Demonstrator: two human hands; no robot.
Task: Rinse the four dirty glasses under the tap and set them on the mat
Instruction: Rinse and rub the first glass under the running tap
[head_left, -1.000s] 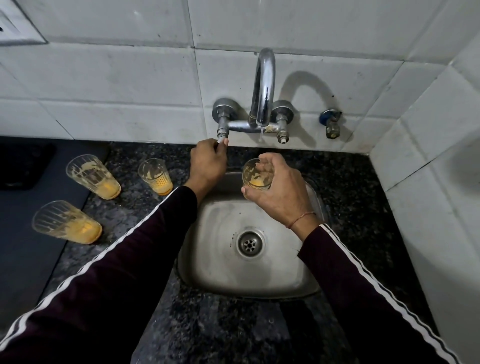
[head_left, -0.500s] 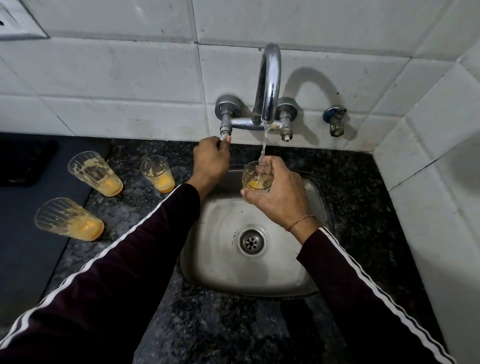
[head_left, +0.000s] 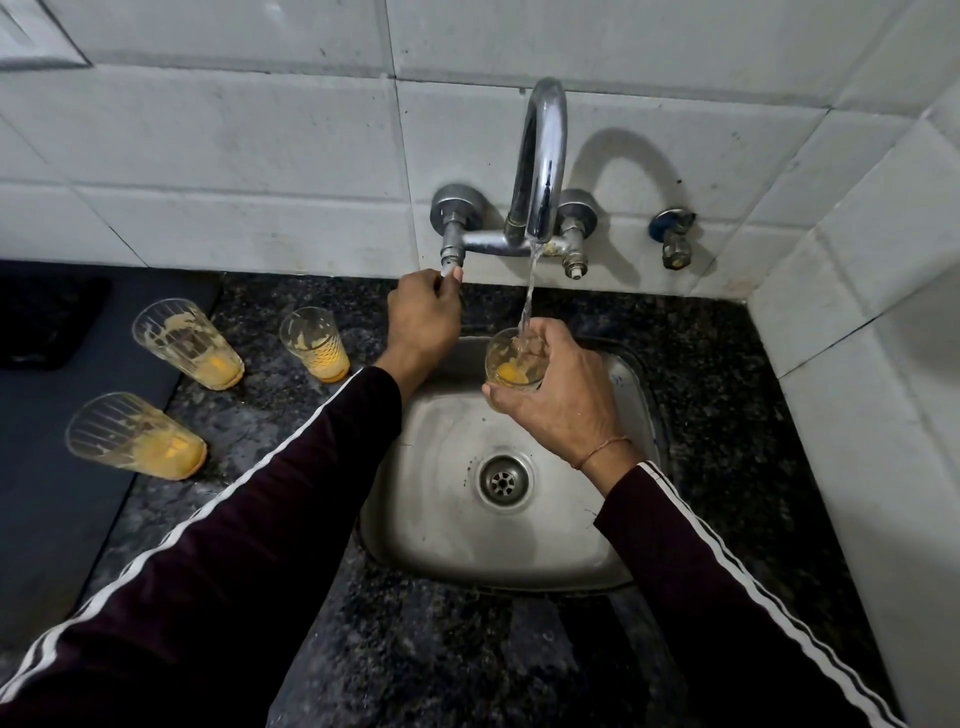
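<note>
Before me: white tiled wall (head_left: 260, 145), speckled black granite counter (head_left: 717, 374), and a blue-capped brass valve (head_left: 674, 238) on the wall.

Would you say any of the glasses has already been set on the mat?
No: three dirty glasses stand on the granite counter beside the mat, the fourth in the right hand.

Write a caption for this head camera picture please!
Right hand holds dirty glass under running tap; left hand grips the valve.
</note>
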